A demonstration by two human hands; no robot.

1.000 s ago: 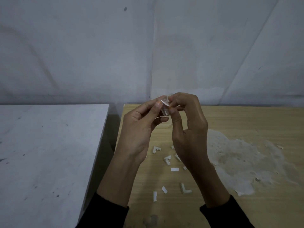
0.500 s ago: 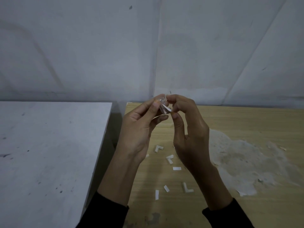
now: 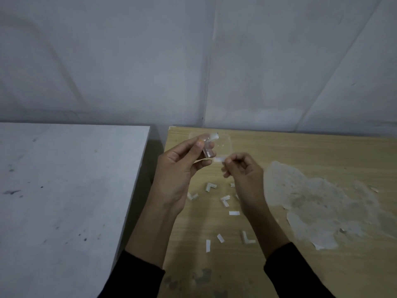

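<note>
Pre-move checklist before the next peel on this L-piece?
1. Grip on L-piece by left hand: ok, thumb and fingers pinch it.
2. Hold on strip by right hand: ok, pinched at the fingertips.
3. The strip fully off the L-piece: cannot tell, its end sits right beside it.
4. Upper end peeled: not ok, white backing shows there.
5. Discard spot: ok, bare table beyond the right hand.
</note>
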